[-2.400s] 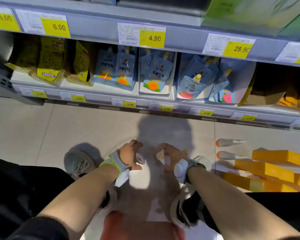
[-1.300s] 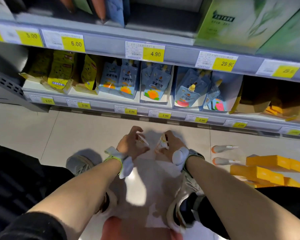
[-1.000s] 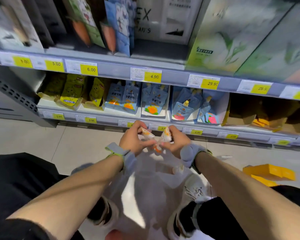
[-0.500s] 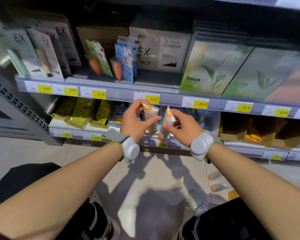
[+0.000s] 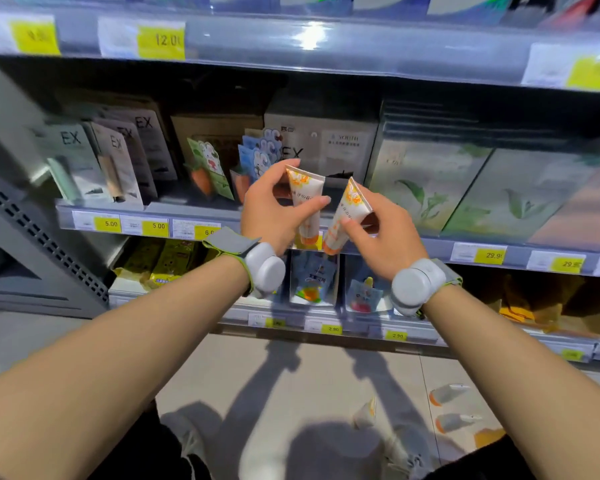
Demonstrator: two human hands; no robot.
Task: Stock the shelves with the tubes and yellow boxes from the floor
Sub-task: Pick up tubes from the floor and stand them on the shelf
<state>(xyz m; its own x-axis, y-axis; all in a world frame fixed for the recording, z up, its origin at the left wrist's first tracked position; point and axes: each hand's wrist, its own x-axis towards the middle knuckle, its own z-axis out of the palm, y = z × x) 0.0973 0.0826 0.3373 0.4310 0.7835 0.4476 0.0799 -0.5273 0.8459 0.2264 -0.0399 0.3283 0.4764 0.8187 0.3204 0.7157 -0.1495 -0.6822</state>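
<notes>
My left hand (image 5: 272, 211) grips a white tube with orange print (image 5: 305, 188), cap end down. My right hand (image 5: 381, 230) grips a second white tube (image 5: 349, 209), tilted with its cap toward the first. Both tubes are held in front of the middle shelf (image 5: 201, 209), just before a dark gap between the rabbit-print packets (image 5: 257, 157) and the green leaf boxes (image 5: 426, 181). Three more tubes lie on the floor: one (image 5: 365, 414) near my foot, two others (image 5: 449, 393) (image 5: 456, 421) to the right. A corner of a yellow box (image 5: 487, 437) shows beside my right arm.
The middle shelf holds grey "EX" packets (image 5: 80, 161) on the left and a grey carton (image 5: 329, 143) behind the tubes. The lower shelf (image 5: 326, 327) holds yellow snack bags (image 5: 163, 261) and blue pouches (image 5: 312, 278). An upper shelf edge with price tags (image 5: 160, 39) runs overhead.
Both hands picked a tube each off the floor and rose with them to the middle shelf. The view lifted from the floor to the shelves.
</notes>
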